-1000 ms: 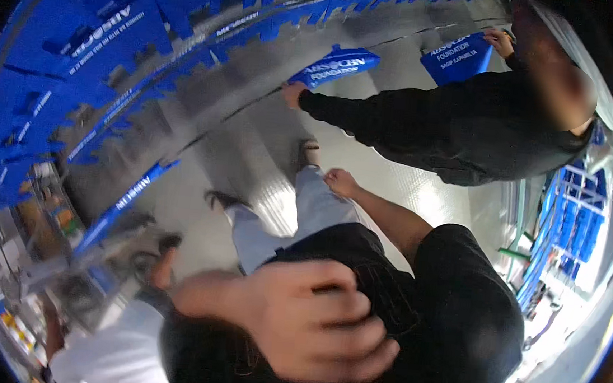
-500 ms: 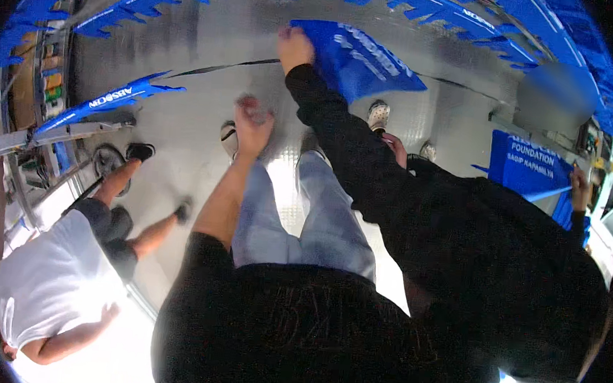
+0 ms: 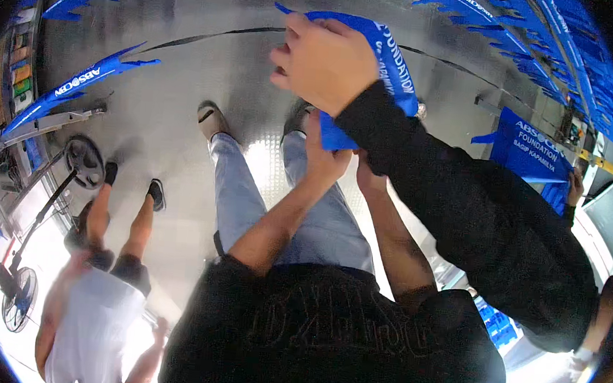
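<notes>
A blue printed cloth [image 3: 402, 69] with white lettering hangs at a dark cord stretched across, in front of me. My left hand [image 3: 328, 157] pinches its lower corner, thumb upward along the fabric. My right hand [image 3: 371, 179] is at the cloth's bottom edge beside it, fingers closed, partly covered by a co-worker's black sleeve. Above my hands, that co-worker's hand [image 3: 327, 60] reaches across from the right and is bent over the cloth's upper part, hiding some of it.
The dark cord [image 3: 211, 36] runs from left to right. Another blue cloth [image 3: 84, 87] hangs at its left, and one more [image 3: 529, 148] at the right is held by another hand. Rows of blue pieces [image 3: 478, 21] hang beyond. A person in white [image 3: 98, 319] and a fan [image 3: 21, 299] are at the left.
My left hand, empty before, has come over to the cloth and closed on it. My right hand has come into view at its bottom edge. The co-worker's hand is now nearer.
</notes>
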Demonstrator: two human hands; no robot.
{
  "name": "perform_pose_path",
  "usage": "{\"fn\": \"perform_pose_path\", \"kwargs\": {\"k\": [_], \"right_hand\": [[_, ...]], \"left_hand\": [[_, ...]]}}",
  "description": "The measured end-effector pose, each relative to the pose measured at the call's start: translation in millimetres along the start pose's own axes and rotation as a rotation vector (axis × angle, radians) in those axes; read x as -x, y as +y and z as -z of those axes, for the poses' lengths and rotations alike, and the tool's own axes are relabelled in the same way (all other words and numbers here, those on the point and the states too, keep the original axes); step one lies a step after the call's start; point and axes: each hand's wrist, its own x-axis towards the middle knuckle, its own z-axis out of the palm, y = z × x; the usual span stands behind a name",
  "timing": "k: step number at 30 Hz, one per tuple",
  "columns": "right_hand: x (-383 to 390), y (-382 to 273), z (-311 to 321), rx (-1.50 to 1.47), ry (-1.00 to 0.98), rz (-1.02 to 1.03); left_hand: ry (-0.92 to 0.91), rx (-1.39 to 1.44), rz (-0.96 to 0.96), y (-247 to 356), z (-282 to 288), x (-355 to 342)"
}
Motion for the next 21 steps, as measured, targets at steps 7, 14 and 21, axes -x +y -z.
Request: {"fn": "perform_pose_path", "kwargs": {"k": [7, 14, 21], "right_hand": [[85.9, 6.2, -25.1, 0.717, -0.106, -0.209], [70.8, -139.2, -168.4, 1.347, -0.418, 0.578], [-66.0, -143.0, -260.1, 1.278, -1.311, 0.583]], "left_hand": [[0.135, -0.091, 0.033, -28.8, 79.6, 84.2], [-0.07, -0.629, -0.502, 82.4, 225.7, 35.6], [-0.641, -0.682, -0.603, 170.2, 274.7, -19.5]]}}
